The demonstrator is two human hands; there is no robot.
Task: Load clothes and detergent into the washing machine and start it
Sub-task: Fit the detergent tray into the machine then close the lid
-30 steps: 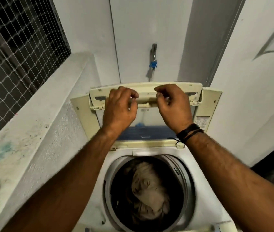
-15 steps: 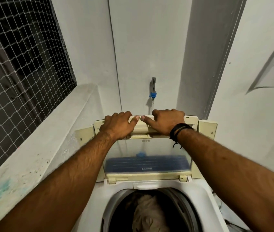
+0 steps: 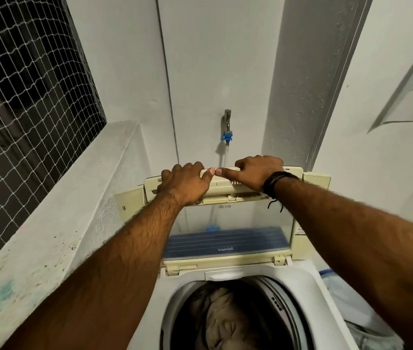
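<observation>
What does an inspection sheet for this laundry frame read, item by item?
Surface: washing machine top, white, drum open.
Job's things: folding lid raised; beige clothes in drum; detergent not seen.
Clutter: pale bag right of machine.
Grips: left hand and right hand curl over lid's top edge.
Cables: hose below blue-fitted tap.
Surroundings: netted window left, concrete ledge, white walls.

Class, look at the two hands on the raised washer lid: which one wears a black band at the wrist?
The right hand: a black band circles its wrist; the left hand has a bare wrist.
</observation>
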